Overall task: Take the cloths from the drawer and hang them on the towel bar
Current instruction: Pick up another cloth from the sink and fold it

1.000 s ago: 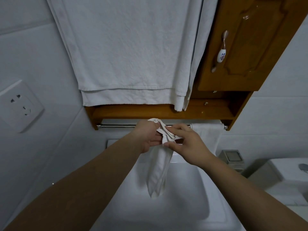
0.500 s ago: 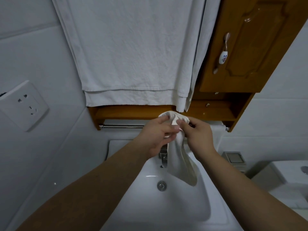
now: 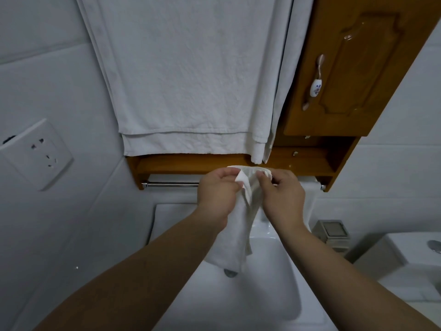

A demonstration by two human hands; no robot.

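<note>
A small white cloth hangs down over the sink from between my hands, its top edge bunched at the level of the metal towel bar. My left hand pinches the cloth's top left corner. My right hand grips the top right part. Both hands are right in front of the bar and hide its middle. Another white cloth hangs on the bar's right end, partly behind my right hand.
A large white towel hangs above the wooden shelf. A wooden cabinet door is at the upper right. The white sink lies below, a wall socket at left, a toilet tank at right.
Both hands have lifted the cloth up to the bar and spread its top edge a little; the cloth hangs lower and straighter over the sink.
</note>
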